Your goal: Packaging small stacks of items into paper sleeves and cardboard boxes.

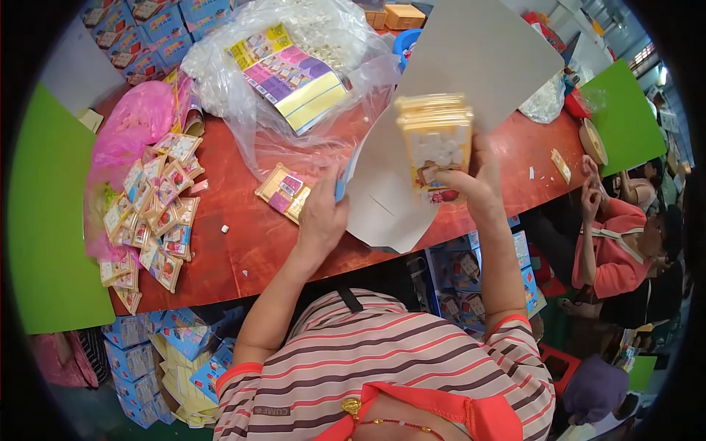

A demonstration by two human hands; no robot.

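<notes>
room over near-left red tabletop point(239, 261), grey sheet point(471, 66) mid-table

The person wears a short-sleeved cloth shirt point(397, 353) of pale beige colour, which is crossed by stripes of dark purple-brown and of coral red (the stripes look wavy on the body). Both short sleeves finish with a bright orange-red cuff point(511, 323), and the wide open collar point(482, 415) has the same orange-red colour. At the neck there is a thin necklace point(401, 422) with small reddish and gold-coloured beads, and near it a rounded gold-coloured ornament point(352, 406). The forearms, the left hand point(323, 213) and the right hand point(474, 180) are bare.
</notes>
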